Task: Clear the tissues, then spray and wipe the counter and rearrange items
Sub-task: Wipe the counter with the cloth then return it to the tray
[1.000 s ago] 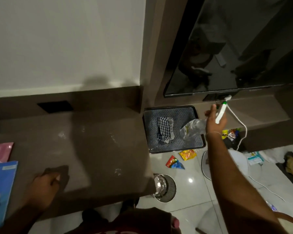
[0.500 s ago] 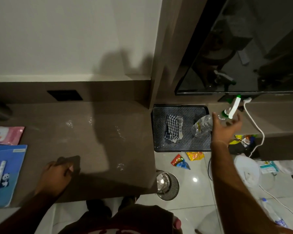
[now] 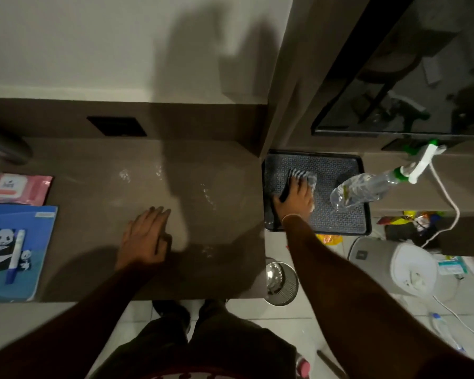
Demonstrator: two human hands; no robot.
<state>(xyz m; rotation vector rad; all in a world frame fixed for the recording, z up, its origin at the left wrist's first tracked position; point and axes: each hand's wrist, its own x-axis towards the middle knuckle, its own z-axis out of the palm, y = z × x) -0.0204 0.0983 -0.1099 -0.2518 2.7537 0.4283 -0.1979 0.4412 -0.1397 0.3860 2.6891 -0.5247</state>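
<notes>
On tray [image 3: 340, 225]: right hand [image 3: 296, 199] grips checkered cloth [image 3: 303, 176].

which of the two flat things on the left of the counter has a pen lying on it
The blue panda notebook, nearer the counter's front edge, has the pen lying on its cover. The pink wipes pack behind it, closer to the wall, has nothing on top.

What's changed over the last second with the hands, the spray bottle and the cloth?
The right hand let go of the spray bottle, which now leans on the tray, and moved left onto the checked cloth; whether it grips the cloth yet is unclear. The left hand slid right along the counter, still flat. The wipes pack, blue folder and wet patches look unchanged.
</notes>
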